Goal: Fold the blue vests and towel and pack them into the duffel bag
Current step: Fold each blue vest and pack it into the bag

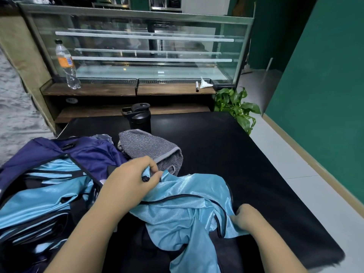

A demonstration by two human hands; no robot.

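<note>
Your hands, left hand [130,180] and right hand [245,215], both pinch the soft, slippery blue vest [183,209] low in the frame, so hold its dark edges tight.

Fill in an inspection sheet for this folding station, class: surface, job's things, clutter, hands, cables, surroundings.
Surface: black table, mostly bare on the right.
Job's things: loose blue vest unfolded on the table; duffel bag open at left with blue vests inside; grey towel crumpled beside it.
Clutter: black flask behind the towel.
Hands: left hand pinches the vest's edge; right hand grips its other side.
Cables: nothing seen.
Surroundings: glass display case, plastic bottle, potted plant, green wall.
</note>
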